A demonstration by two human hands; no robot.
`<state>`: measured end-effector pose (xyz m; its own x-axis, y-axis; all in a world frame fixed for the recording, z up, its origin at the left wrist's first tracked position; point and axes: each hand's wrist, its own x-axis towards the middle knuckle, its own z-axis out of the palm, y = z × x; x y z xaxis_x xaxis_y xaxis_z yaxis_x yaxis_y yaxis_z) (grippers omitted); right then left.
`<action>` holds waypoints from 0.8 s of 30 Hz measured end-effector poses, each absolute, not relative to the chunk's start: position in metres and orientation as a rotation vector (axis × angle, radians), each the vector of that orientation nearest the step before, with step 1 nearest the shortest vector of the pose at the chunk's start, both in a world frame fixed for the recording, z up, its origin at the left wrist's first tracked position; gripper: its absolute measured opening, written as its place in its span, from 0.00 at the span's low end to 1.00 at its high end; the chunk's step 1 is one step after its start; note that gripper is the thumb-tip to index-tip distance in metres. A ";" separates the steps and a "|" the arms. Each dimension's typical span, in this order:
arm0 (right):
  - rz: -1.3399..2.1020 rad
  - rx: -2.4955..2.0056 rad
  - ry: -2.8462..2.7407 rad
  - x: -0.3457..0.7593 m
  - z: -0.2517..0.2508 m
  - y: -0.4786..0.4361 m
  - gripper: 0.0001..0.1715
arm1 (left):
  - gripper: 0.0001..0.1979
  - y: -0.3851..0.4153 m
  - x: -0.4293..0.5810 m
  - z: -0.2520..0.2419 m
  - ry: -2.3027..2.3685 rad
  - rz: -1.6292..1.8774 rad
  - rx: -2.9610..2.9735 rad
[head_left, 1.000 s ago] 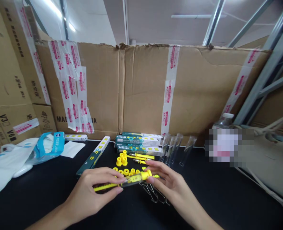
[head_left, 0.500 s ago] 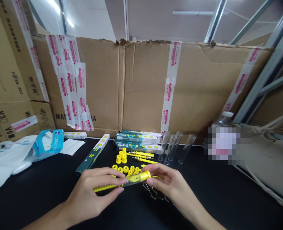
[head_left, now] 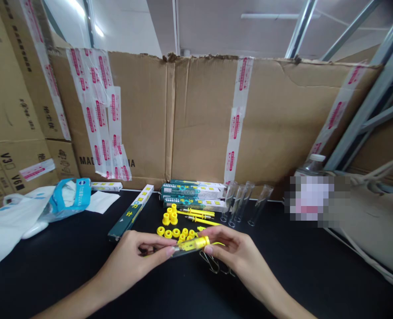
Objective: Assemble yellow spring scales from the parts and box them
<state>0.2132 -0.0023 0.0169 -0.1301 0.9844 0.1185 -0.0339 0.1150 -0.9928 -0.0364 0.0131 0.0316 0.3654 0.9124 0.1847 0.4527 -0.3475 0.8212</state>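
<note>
Between my two hands is a clear tube (head_left: 188, 246) with a yellow insert inside and a yellow collar (head_left: 203, 242) at its right end. My left hand (head_left: 139, 254) pinches the tube's left part between thumb and fingers, which hide that end. My right hand (head_left: 227, 248) grips the collar end with thumb and fingertips. Just beyond lie several small yellow rings (head_left: 168, 233), taller yellow caps (head_left: 169, 216) and yellow sticks with metal tips (head_left: 198, 217). Bent metal wire clips (head_left: 211, 262) rest beside my right hand, partly hidden by it.
Several clear tubes (head_left: 239, 206) stand at the back, near stacked green-and-white boxes (head_left: 192, 197). Another long box (head_left: 131, 212) lies at left, near a blue-and-white tissue pack (head_left: 70, 196). At right are a bottle (head_left: 314, 164) and a beige bag (head_left: 375, 226). Cardboard (head_left: 203, 124) walls the back.
My left fingers have shifted: the thumb now lies higher along the tube, and the yellow length that showed left of the fingers is mostly hidden. My right hand keeps its hold on the collar end.
</note>
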 end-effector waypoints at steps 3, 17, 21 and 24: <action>1.274 -1.062 -1.361 0.213 0.017 0.000 0.26 | 0.15 0.014 -0.036 0.031 1.182 0.853 1.932; 1.302 -1.058 -1.363 0.215 0.018 0.001 0.23 | 0.16 0.011 -0.036 0.026 1.176 0.844 1.981; 1.355 -1.063 -1.359 0.216 0.015 0.003 0.26 | 0.15 0.010 -0.036 0.022 1.204 0.859 2.043; 1.398 -1.071 -1.362 0.216 0.014 0.005 0.27 | 0.13 0.008 -0.037 0.022 1.214 0.871 2.102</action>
